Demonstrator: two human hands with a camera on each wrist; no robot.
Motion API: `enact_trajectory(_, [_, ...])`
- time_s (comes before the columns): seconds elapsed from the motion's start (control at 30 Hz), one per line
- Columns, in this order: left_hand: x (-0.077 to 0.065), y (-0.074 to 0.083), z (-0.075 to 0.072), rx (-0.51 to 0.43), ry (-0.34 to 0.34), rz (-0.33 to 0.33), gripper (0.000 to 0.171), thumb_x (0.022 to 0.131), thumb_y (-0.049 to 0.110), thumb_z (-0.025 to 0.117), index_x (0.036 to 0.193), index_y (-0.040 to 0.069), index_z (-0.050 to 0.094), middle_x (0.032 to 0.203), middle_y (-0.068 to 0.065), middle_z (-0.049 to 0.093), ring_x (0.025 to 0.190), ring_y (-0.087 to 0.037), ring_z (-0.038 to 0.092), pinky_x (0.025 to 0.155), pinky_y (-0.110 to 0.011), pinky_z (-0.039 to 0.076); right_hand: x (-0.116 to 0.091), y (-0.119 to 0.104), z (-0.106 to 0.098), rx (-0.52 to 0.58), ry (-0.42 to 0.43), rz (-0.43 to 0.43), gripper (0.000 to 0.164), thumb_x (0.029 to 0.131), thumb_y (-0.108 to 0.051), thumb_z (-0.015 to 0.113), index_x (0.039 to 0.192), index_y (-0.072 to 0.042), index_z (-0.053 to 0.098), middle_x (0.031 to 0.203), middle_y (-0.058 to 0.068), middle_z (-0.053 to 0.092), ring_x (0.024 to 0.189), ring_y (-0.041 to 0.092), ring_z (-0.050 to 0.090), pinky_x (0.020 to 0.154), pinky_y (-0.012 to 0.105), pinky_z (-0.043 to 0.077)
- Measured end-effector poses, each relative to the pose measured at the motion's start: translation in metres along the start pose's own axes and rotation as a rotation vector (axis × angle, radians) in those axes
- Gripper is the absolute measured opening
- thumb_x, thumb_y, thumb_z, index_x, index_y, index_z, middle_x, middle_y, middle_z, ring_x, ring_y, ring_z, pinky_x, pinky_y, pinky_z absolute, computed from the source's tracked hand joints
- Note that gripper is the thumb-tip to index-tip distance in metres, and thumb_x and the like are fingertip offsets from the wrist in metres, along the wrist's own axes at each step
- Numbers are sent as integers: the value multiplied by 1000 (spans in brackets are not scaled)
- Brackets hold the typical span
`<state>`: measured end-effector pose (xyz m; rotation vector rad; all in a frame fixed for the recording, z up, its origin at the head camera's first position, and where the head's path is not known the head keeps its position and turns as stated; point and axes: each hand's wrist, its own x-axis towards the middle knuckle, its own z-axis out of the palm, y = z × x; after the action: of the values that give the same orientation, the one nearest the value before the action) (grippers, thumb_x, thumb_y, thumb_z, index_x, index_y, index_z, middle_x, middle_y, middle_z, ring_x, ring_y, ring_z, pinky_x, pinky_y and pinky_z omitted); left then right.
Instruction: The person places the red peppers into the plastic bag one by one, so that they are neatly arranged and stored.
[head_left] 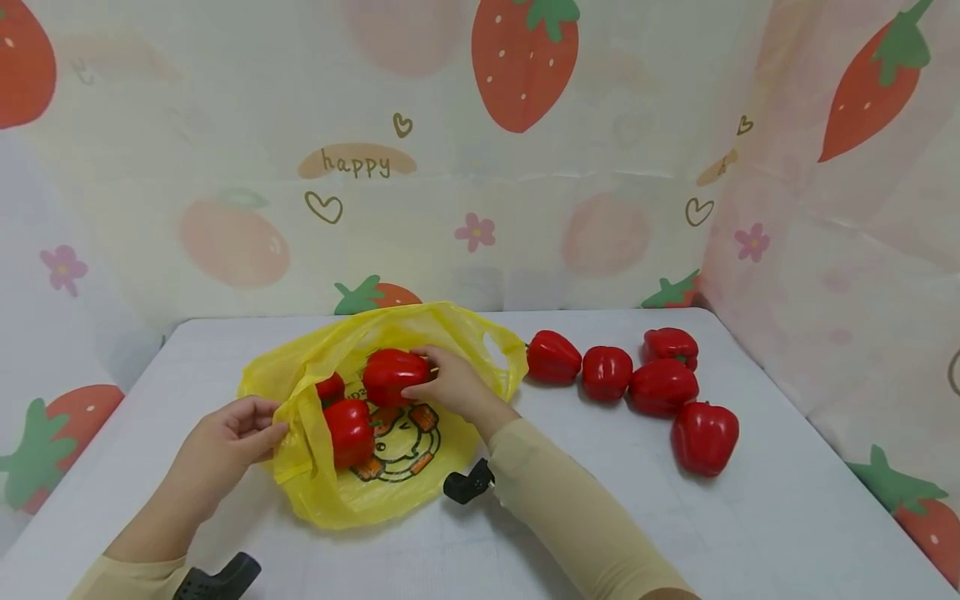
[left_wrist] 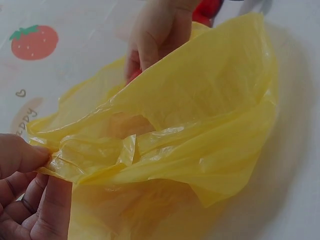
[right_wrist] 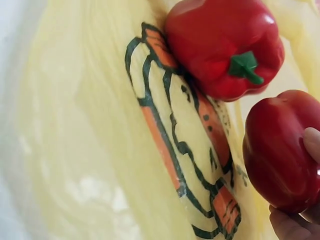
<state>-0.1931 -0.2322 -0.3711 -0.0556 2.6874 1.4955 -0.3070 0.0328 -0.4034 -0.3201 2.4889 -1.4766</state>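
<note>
A yellow plastic bag [head_left: 315,500] with a printed cartoon face lies spread open on the table. My left hand [head_left: 228,437] pinches the bag's left edge between thumb and fingers; the left wrist view shows that thumb [left_wrist: 22,155] on the bunched plastic. Inside the bag mouth, my right hand [head_left: 457,383] grips a red bell pepper [head_left: 393,377] by its stem end. Another bell pepper [head_left: 350,433], with a green stem in the right wrist view, lies in the bag beside it. A third pepper [head_left: 330,389] shows only partly behind the bag's fold.
To the right of the bag, several red bell peppers [head_left: 606,372] rest in a loose group on the white table [head_left: 585,467]. One pepper [head_left: 705,439] sits nearest the front. A strawberry-patterned cloth [head_left: 525,242] hangs behind the table.
</note>
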Motion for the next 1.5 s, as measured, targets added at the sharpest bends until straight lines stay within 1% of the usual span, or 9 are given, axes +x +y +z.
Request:
enact_trajectory(0.3, [1,-2,-1,4,3,1,45,88,33,60,119,2,50,105,-12,58,85,-12,58,72,-22,53,11,6,7,-64,28,-20,61,75,-27,75,129,-23,49,118,0,55,101,18,52,87,33,46])
enact_trajectory(0.5, [1,-3,-1,4,4,3,46,88,34,60,119,2,50,105,-12,58,85,-12,58,72,-21,53,15,7,13,-51,27,-45,62,77,-23,74,133,-17,45,125,3,52,106,19,52,90,35,45])
enact_trajectory(0.7, [1,-5,-2,1,2,0,45,88,33,60,119,2,50,105,-12,59,85,-13,58,72,-22,53,19,6,17,-76,23,-34,63,81,-23,70,136,-19,41,132,2,48,113,19,49,96,36,41])
enact_trajectory(0.83, [1,-5,-2,1,3,-3,45,88,32,60,119,2,50,105,-12,58,85,-13,58,72,-22,53,20,1,19,-123,18,-39,63,83,-22,67,139,-20,39,136,2,45,119,19,45,100,36,37])
enact_trajectory(0.97, [1,-5,-2,6,4,-11,45,88,32,60,119,2,50,105,-12,59,86,-14,58,72,-22,53,22,-2,21,-159,21,-40,63,83,-22,66,139,-20,38,136,2,46,120,18,45,101,35,36])
enact_trajectory(1.07, [1,-5,-1,7,3,-19,45,88,32,61,119,2,50,105,-12,59,86,-15,58,72,-22,53,24,-3,22,-157,25,-26,63,82,-23,68,139,-21,39,133,2,48,116,18,47,98,34,39])
enact_trajectory(1.2, [0,-5,-1,5,1,-26,44,88,32,60,119,2,50,105,-11,59,85,-14,58,72,-23,53,26,-2,23,-118,18,-5,66,79,-25,72,137,-20,40,125,4,54,107,18,51,87,31,46])
enact_trajectory(1.3, [0,-5,0,7,2,-21,44,88,31,60,119,2,50,105,-11,59,85,-14,58,72,-22,53,28,-1,24,-101,15,1,68,76,-29,74,135,-18,42,120,4,56,103,17,53,83,29,48])
enact_trajectory(1.5, [2,-6,0,14,0,-16,43,88,31,60,119,2,50,106,-12,59,86,-14,58,72,-23,53,32,-2,26,-129,32,-18,67,73,-33,76,131,-17,46,111,3,60,95,14,55,79,26,48])
